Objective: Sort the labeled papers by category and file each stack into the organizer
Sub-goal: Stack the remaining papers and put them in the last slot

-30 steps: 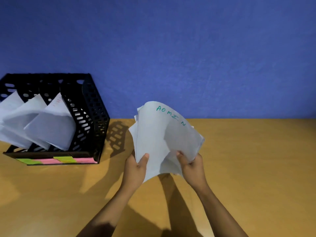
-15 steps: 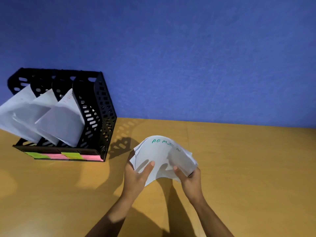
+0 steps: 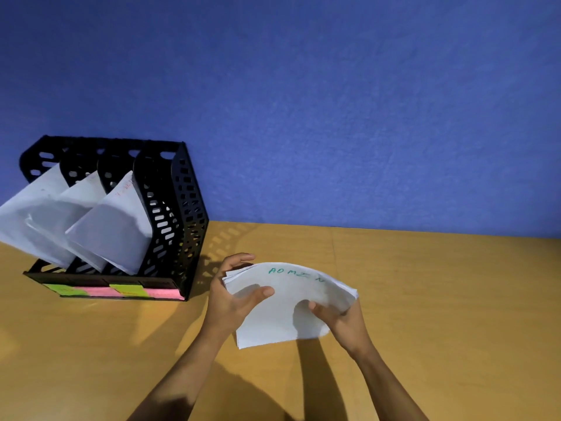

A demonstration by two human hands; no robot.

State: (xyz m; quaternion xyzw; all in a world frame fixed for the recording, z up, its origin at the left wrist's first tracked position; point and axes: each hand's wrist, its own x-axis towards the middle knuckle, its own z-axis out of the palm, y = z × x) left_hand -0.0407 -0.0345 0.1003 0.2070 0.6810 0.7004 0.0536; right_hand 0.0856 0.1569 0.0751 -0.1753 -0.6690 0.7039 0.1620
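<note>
A white paper stack (image 3: 285, 305) with "ADMIN" in green on its top sheet bows upward over the wooden table. My left hand (image 3: 230, 296) grips its left edge, thumb on top and fingers curled behind. My right hand (image 3: 340, 320) grips the right side, thumb under the arched sheets. To the left stands a black slotted organizer (image 3: 179, 214). Three of its slots hold leaning white paper stacks (image 3: 112, 229); the rightmost slot (image 3: 158, 189) holds none. Green and pink sticky labels (image 3: 121, 291) line its front base.
The wooden table (image 3: 440, 299) stretches right and toward me. A blue wall (image 3: 334, 117) rises directly behind the organizer and table edge. Shadows of my arms fall on the wood near me.
The ADMIN stack has dropped from upright in front of me to lying low and arched over the table. My left hand has shifted up to the stack's far left corner.
</note>
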